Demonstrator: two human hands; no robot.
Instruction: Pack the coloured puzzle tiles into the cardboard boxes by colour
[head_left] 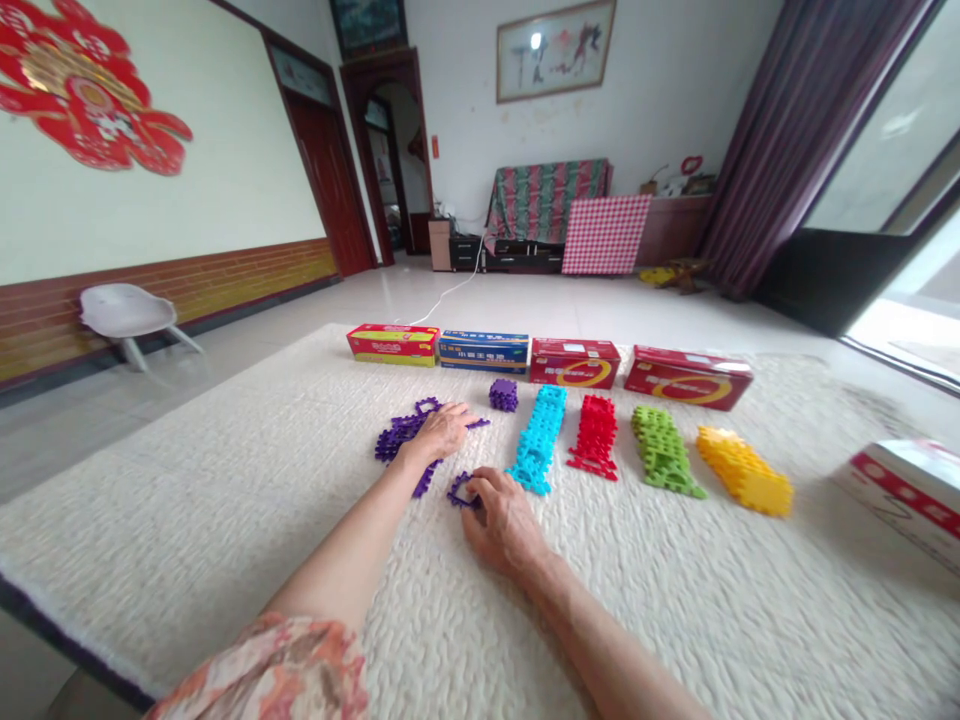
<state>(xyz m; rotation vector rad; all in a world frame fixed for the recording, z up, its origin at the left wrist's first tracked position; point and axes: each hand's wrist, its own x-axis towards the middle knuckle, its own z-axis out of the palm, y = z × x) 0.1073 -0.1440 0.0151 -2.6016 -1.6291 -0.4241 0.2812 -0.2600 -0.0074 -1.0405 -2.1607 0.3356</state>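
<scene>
My left hand (444, 430) rests over a loose pile of purple toothed pieces (397, 437), its fingers stretched toward the right end of the pile. Nearer to me, my right hand (499, 510) has its curled fingers on a purple ring-shaped piece (457, 490). Behind the hands stands a small purple stack (503, 395). To the right lie rows of toothed pieces in light blue (540, 440), red (596, 437), green (664, 450) and yellow (745, 472). The light blue row's near end is close to my right hand's fingers.
Behind the pieces stand a red-yellow box (394, 346), a blue box (484, 352) and two dark red boxes (574, 362) (688, 377). A white and red box (911, 490) sits at the right on the quilted cover (225, 500). A white chair (129, 312) stands at left.
</scene>
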